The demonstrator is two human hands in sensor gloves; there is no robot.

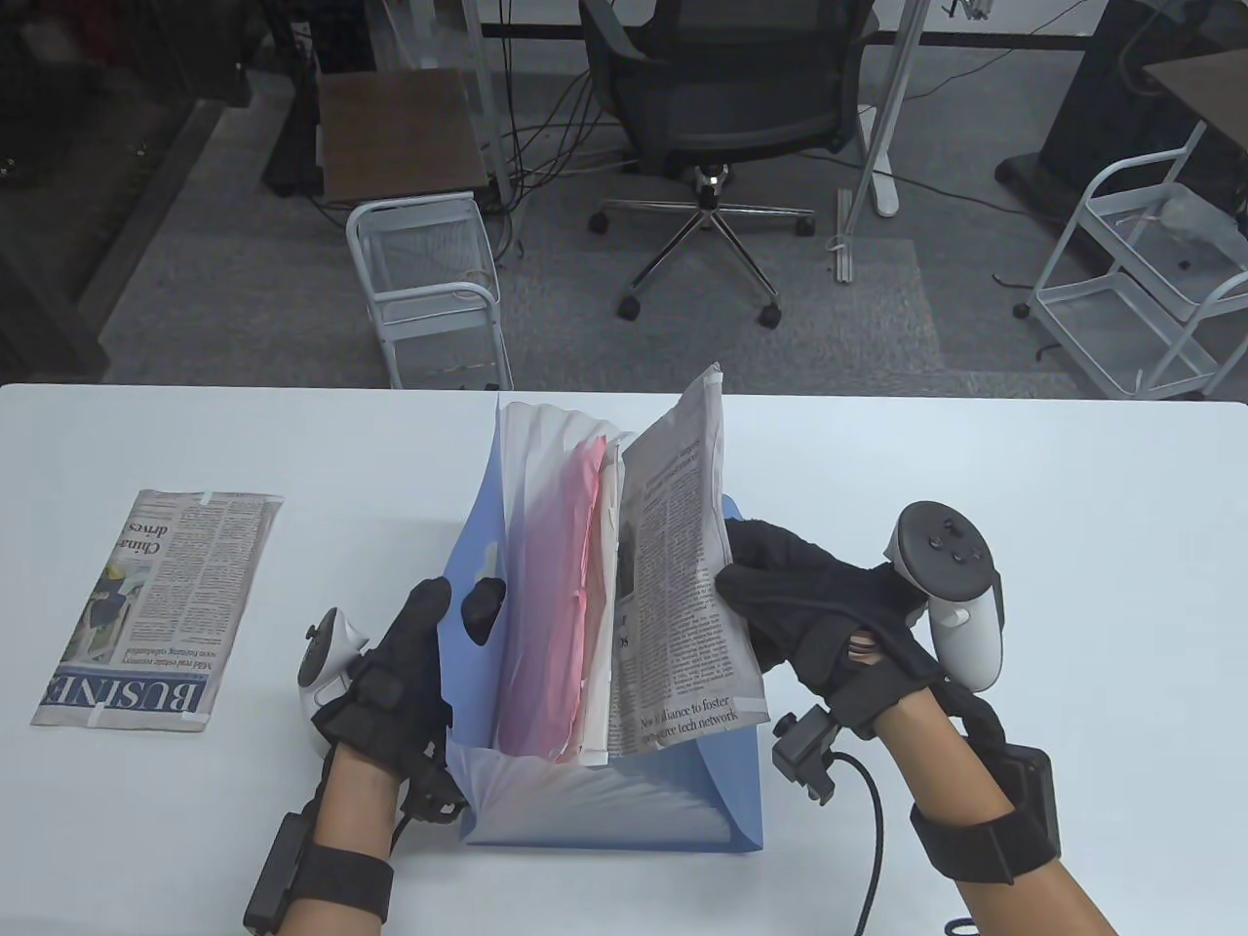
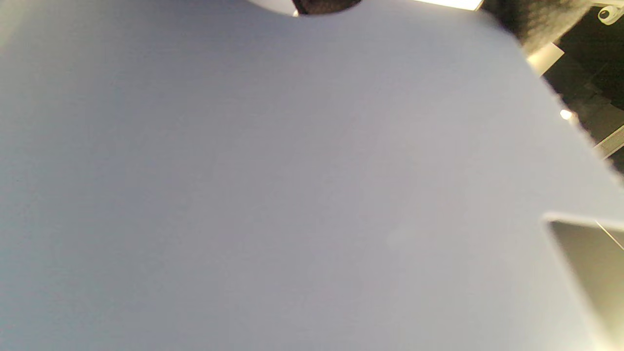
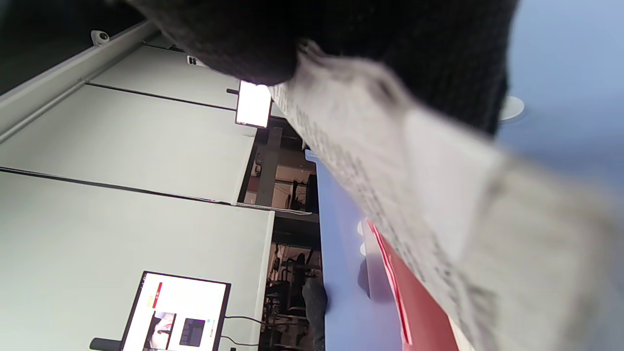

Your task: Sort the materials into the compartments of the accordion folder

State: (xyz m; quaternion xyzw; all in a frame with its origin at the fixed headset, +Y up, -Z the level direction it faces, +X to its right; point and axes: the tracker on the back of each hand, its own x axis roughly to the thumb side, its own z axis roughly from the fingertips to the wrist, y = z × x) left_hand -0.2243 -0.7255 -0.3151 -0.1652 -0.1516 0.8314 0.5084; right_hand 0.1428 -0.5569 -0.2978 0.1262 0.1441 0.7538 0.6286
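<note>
Right hand (image 1: 819, 614) pinching folded newspaper (image 1: 678, 585) upright in blue plastic accordion folder (image 1: 624, 780) — left hand (image 1: 409, 643) at 9 o'clock gripping its front wall.

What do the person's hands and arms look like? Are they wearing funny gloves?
Yes! Both hands wear black knit gloves. The left hand and right hand each carry a white-and-grey tracker with round buttons, like a game controller. Black straps wrap the bare forearms, small black boxes sit at the wrists, and a black cable trails from the right wrist.
</note>
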